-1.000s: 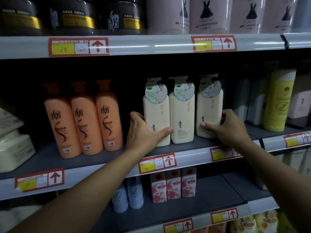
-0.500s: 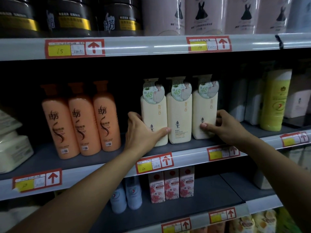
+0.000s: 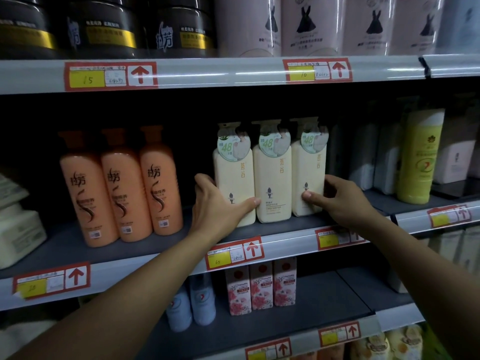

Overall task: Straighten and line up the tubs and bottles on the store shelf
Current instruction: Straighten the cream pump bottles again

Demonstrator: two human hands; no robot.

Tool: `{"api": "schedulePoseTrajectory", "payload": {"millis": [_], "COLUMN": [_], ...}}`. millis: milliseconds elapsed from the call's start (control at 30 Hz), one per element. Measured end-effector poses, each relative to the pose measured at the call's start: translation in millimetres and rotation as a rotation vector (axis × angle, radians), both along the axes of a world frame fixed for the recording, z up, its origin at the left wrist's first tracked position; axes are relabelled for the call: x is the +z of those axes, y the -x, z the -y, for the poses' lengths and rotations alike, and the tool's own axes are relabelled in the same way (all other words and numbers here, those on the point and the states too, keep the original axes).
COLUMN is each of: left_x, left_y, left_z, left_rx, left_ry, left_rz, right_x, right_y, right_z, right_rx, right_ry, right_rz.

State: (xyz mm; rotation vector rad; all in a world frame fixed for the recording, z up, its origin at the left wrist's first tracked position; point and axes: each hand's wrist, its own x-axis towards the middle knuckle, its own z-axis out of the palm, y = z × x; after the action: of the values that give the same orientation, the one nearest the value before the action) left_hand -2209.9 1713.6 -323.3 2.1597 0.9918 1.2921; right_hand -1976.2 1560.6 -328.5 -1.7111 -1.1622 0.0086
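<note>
On the middle shelf, right of the orange bottles, we see three cream bottles standing side by side. Our left hand grips the leftmost; our right hand pinches the rightmost, its far fingers seemingly wrapped behind.

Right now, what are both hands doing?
Left hand: grips the left cream bottle.
Right hand: grips the right cream bottle.
</note>
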Motion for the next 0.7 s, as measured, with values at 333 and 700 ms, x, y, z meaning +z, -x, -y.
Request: {"api": "schedulePoseTrajectory", "payload": {"millis": [333, 700], "left_x": [0.2, 4.8], "left_y": [-0.1, 10.7], "left_z": [0.7, 5.5], "left_rx": [0.004, -0.003], "left_ry": [-0.010, 0.020], "left_rz": [0.005, -0.053], "right_x": [-2.4, -13.4], "right_y": [1.0, 19.0], "right_z": [-3.2, -0.8], "right_rx": [-0.076, -0.326], "right_ry": [0.029, 0.154], "right_rz": [0.052, 0.293]}}
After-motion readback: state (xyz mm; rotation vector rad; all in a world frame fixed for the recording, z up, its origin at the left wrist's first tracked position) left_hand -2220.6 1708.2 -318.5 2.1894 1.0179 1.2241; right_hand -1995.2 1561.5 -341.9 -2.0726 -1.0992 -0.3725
